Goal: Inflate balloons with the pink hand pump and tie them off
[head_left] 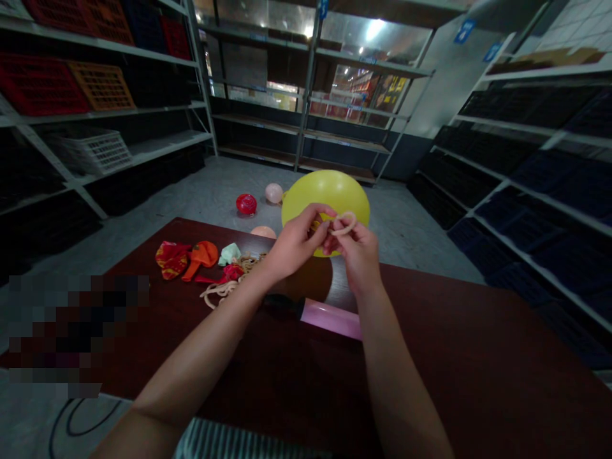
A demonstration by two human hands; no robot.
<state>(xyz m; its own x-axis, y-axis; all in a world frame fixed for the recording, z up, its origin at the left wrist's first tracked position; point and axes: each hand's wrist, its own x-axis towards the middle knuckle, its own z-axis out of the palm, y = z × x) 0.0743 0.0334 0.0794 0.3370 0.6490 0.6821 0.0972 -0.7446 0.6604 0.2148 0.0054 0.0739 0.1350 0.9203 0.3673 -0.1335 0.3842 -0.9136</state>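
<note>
A large inflated yellow balloon [329, 191] is beyond my hands, over the table's far side. My left hand [303, 239] pinches at the balloon's near side, where a bit of yellow shows between the fingers. Fingertips of my right hand [356, 245] close on a beige cord [350, 223], which forms a small loop above them. Both hands meet in front of the balloon, and the exact grip of the fingers is partly hidden. Below them on the table lies a pink hand pump [329, 319] with a black end, partly covered by my right forearm.
On the brown table [459, 357] lie deflated balloons, one orange [203, 255], one patterned red [173, 258], one pale green [229, 254], beside a heap of beige cord [222, 292]. A red balloon [246, 204] and a pale one [274, 193] rest on the floor. Shelves with crates [102, 150] surround the table.
</note>
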